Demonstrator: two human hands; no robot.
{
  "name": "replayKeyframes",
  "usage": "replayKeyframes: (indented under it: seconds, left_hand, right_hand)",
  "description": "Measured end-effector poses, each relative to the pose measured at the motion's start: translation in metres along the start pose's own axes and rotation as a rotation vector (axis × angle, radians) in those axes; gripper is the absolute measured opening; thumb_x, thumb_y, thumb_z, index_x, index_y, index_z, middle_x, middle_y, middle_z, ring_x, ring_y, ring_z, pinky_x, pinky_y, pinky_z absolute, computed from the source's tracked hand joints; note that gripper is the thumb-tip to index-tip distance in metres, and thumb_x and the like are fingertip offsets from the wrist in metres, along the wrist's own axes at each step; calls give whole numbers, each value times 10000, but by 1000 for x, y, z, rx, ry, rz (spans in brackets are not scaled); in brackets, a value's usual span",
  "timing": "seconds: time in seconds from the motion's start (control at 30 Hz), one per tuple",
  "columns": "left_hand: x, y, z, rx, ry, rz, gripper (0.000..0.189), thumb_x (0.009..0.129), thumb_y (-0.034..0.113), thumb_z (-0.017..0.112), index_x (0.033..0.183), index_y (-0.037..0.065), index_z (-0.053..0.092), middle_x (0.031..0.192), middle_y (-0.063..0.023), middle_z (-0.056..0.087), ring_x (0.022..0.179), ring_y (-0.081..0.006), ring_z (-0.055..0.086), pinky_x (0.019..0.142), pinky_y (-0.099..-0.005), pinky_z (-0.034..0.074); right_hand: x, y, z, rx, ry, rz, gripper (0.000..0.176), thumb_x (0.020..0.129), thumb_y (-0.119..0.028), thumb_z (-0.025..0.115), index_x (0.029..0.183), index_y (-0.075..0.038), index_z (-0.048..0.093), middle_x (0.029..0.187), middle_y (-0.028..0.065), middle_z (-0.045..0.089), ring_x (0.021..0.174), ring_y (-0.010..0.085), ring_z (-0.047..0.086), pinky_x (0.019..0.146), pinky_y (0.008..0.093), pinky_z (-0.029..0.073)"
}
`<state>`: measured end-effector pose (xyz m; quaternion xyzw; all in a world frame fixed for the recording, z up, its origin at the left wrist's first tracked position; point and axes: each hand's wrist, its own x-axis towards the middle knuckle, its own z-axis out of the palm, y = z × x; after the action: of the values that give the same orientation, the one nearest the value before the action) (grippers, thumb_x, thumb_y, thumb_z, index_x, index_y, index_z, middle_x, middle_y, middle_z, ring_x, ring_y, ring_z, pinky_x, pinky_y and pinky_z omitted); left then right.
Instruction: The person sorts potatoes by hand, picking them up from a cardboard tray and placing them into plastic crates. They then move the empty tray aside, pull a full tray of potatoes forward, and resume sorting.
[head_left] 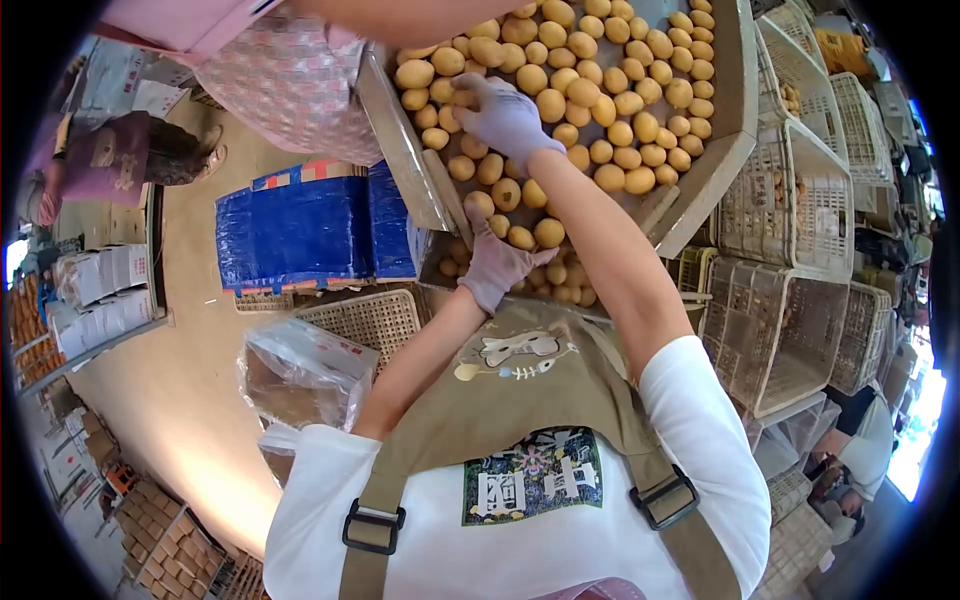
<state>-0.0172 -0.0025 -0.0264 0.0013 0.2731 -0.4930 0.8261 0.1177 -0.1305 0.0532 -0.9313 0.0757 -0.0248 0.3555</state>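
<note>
Gloved right hand [503,118] was in among the round yellow produce [551,105], fingers curled, couldn't tell if clamped; gloved left hand [495,264] had thumb spread from fingers, one piece at the fingertips; more produce surrounded both hands' fingers; blue-wrapped stack [295,235] sat left of them.

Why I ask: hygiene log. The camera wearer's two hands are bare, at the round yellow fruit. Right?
Bare is wrong: the head view shows pale gloves on the left hand and the right hand. Both are at the round yellow fruit.
</note>
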Motion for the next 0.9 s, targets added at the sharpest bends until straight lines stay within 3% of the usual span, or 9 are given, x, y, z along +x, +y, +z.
replayKeyframes:
  seconds: [0.07,0.1,0.13,0.27,0.4,0.6,0.63,0.73,0.9]
  left_hand:
    - [-5,1,4,73,28,38,1105,734,835,603,1569,202,253,1625,-82,285,1491,-387,257,1169,-697,224]
    - [-4,0,8,103,37,58,1079,749,847,570,1568,216,264,1628,-72,282,1495,-384,250,1164,-704,216]
    - [-3,-1,10,106,75,62,1034,772,867,502,1562,235,288,1630,-64,282,1496,-381,253,1150,-715,217]
    - [1,-1,10,150,100,53,1011,800,898,396,1555,231,313,1622,-63,302,1489,-382,275,1143,-712,226]
    - [-2,3,10,186,9,-4,1031,805,908,353,1557,204,313,1615,-78,317,1489,-378,282,1147,-693,236]
    - [0,5,6,216,-29,-19,1083,765,940,361,1557,203,308,1610,-79,324,1462,-370,323,1131,-677,267]
    - [0,4,9,219,-36,-16,1080,770,935,357,1560,201,301,1612,-80,318,1461,-370,322,1132,-676,267]
    - [-3,2,13,208,-37,15,1003,852,866,318,1586,186,247,1636,-92,260,1491,-368,267,1149,-686,247]
    - [-5,1,16,178,-24,20,973,872,841,318,1580,177,249,1634,-97,260,1490,-368,267,1146,-677,269]
  right_hand:
    - [-20,6,-4,664,-7,108,423,952,-222,539,1365,-129,551,1265,158,614,1057,280,667,871,437,552]
    - [-35,-2,-28,1003,-120,279,458,963,-199,505,1407,-86,485,1296,162,607,973,230,673,854,422,559]
    - [-50,16,-27,1423,-204,295,504,982,-264,502,1448,-91,423,1265,171,616,890,212,665,832,400,559]
    - [-109,20,-55,1856,-157,412,550,1030,-480,404,1425,-98,432,1061,126,634,747,204,584,807,404,523]
    - [-137,53,-55,1937,-226,229,566,1036,-522,388,1377,-80,481,949,96,596,677,186,504,787,386,497]
    - [-169,40,-68,1440,80,311,565,952,-427,659,1351,-60,502,1056,37,559,820,146,560,863,368,521]
    - [-173,47,-70,1411,68,348,598,877,-320,768,1347,-57,506,1139,25,545,934,134,584,930,342,510]
    - [-182,49,-74,1096,137,320,590,857,-256,774,1342,-50,507,1186,42,555,993,139,594,968,321,489]
    - [-187,46,-75,1338,107,248,608,867,-96,733,1405,-45,455,1256,88,577,1057,170,624,996,313,479]
